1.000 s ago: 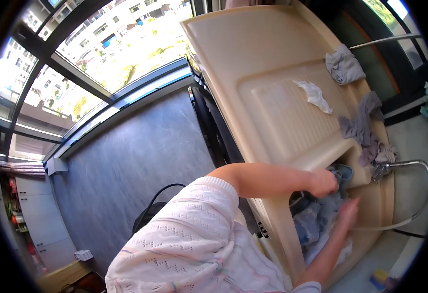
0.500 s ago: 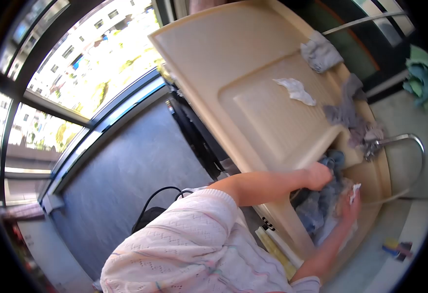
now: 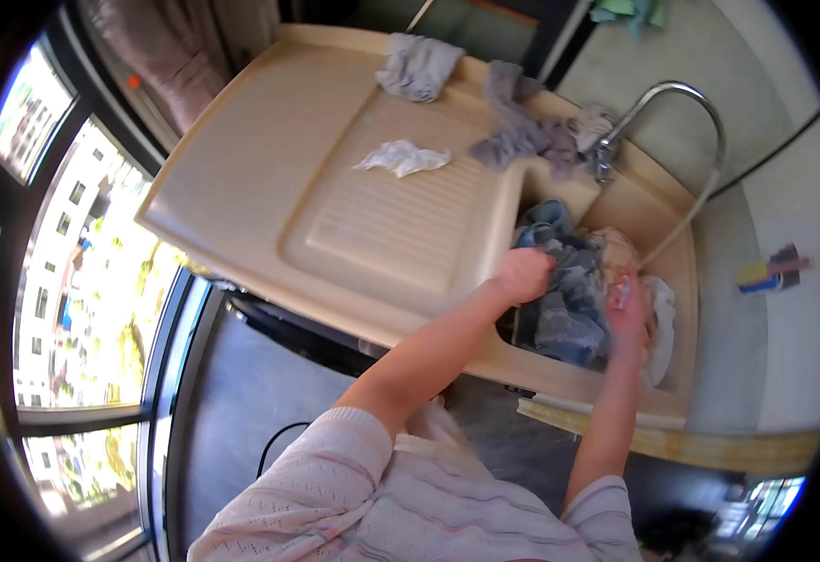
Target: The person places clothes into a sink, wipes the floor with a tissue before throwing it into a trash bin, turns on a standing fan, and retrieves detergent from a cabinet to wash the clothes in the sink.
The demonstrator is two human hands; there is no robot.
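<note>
In the sink basin [image 3: 681, 328] lies a heap of wet blue-grey clothes [image 3: 569, 318], with a beige cloth [image 3: 616, 248] and a white cloth [image 3: 661, 328] beside it. My left hand [image 3: 525, 275] is closed on the edge of the blue-grey clothes, at the left side of the basin. Over the right part of the heap, my right hand [image 3: 625, 298] has its fingers curled round a small white thing, too small to make out. A crumpled white cloth [image 3: 404, 158] rests on the ribbed washboard [image 3: 396, 220].
Along the back rim lie a light grey cloth [image 3: 419, 67], a dark grey cloth [image 3: 513, 117] and a pinkish cloth [image 3: 590, 126]. A curved chrome faucet [image 3: 677, 89] stands behind the basin. Brushes [image 3: 773, 270] hang on the right wall. Windows [image 3: 82, 281] are at the left.
The view has swung, bringing the sink further left and upright. My right hand has closed on the small white thing. More of the beige cloth shows, and my left hand stays at the blue-grey clothes.
</note>
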